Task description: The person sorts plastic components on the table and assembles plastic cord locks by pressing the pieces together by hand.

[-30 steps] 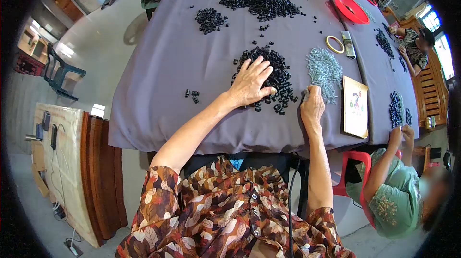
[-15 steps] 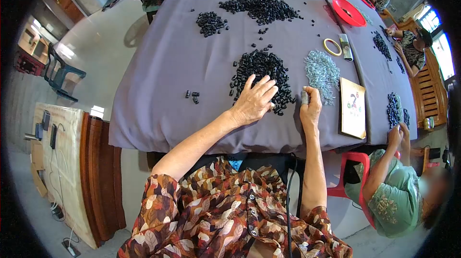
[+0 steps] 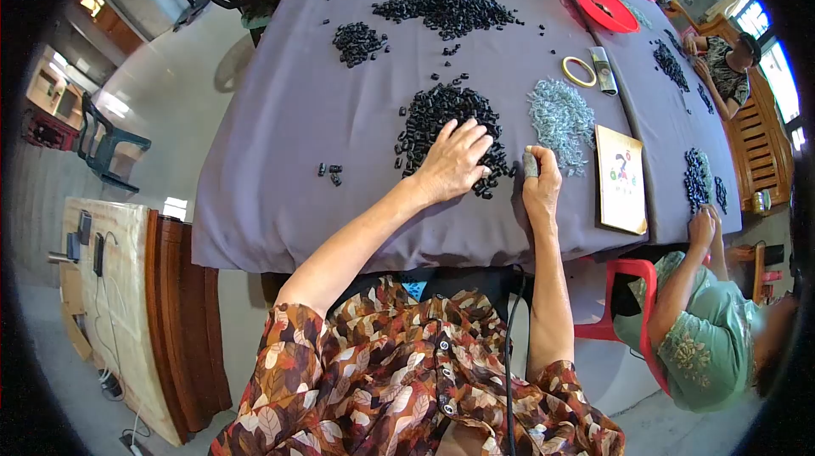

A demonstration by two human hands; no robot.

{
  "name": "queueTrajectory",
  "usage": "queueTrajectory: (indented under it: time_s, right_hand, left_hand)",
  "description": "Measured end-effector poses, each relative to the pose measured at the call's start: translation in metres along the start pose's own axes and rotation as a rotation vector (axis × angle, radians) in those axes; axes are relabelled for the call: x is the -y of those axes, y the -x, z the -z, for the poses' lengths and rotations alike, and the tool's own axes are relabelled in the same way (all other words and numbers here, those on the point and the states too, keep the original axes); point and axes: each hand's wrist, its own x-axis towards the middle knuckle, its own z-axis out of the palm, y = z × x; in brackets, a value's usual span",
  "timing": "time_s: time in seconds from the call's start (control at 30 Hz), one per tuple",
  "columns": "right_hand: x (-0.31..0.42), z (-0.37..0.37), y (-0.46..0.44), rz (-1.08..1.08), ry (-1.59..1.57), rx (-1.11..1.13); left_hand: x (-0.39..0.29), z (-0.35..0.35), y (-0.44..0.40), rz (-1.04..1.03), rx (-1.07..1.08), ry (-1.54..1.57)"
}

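Observation:
My left hand [image 3: 458,160] rests on the near right part of a pile of small black plastic pieces [image 3: 437,112], its fingers stretched out and slightly apart. Whether a piece lies under the fingertips is hidden. Just right of that pile is my right hand [image 3: 542,184], with its fingers curled in and a grey covering [image 3: 531,165] on the thumb. What that hand holds, if anything, does not show. Beyond it lies a heap of small clear pieces [image 3: 562,116]. A few black pieces [image 3: 331,171] sit apart on the left.
The grey tablecloth [image 3: 280,133] also bears more black piles [image 3: 446,13], a tape roll [image 3: 579,72], a booklet [image 3: 621,180] and a red basin [image 3: 604,8]. A person in green [image 3: 705,329] sits at the right, others farther along. A cabinet [image 3: 161,320] stands at left.
The whole view has shifted slightly. My left hand stays on the black pile with small finger movement. My right hand remains beside the pile, its fingers still curled.

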Motion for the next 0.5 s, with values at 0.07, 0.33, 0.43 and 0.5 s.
queueTrajectory:
  time_s: [0.07, 0.33, 0.43, 0.5]
  right_hand:
    - [0.004, 0.001, -0.001, 0.014, -0.007, 0.006]
    - [0.004, 0.003, 0.001, -0.02, -0.074, 0.032]
    - [0.008, 0.006, 0.002, -0.096, -0.143, 0.06]
    - [0.009, 0.008, 0.003, -0.143, -0.187, 0.094]
  left_hand:
    - [-0.009, 0.004, 0.01, -0.022, 0.006, 0.018]
    - [-0.003, 0.031, 0.055, 0.173, -0.358, 0.077]
    - [0.009, 0.036, 0.078, 0.308, -0.442, 0.131]
    - [0.009, 0.038, 0.087, 0.345, -0.461, 0.154]
